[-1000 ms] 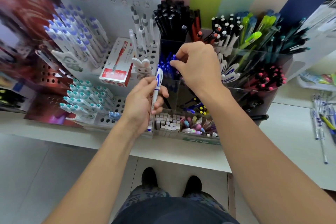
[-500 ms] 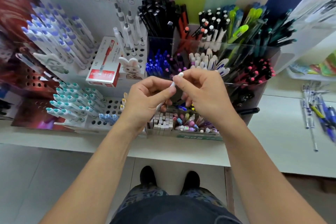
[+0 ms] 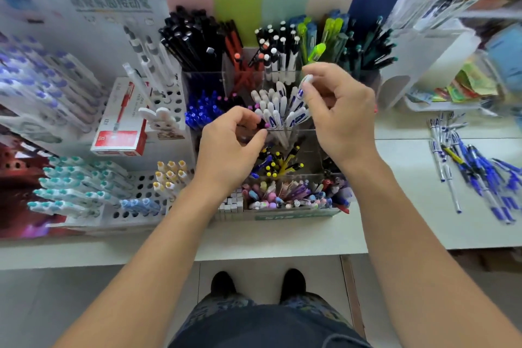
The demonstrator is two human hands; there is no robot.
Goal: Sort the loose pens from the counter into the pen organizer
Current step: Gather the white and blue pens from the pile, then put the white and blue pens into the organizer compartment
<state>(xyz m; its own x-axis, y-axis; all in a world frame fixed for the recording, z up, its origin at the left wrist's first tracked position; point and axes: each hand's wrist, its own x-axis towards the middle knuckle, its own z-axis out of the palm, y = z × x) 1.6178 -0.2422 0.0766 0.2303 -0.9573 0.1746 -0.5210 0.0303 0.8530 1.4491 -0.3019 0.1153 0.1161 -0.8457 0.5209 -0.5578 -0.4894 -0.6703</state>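
White pen (image 3: 303,87) pinched in right hand (image 3: 339,116) above organizer (image 3: 293,130) (white pens (image 3: 275,106)); left hand (image 3: 228,147) empty, curled.

White pen (image 3: 301,91) in right hand (image 3: 340,116)

The white pen with the blue label (image 3: 301,91) stands tip-down among matching white pens in the middle compartment of the clear pen organizer (image 3: 282,133). A messy pile of loose blue pens (image 3: 474,167) lies flat on the counter, well to the right of the organizer.
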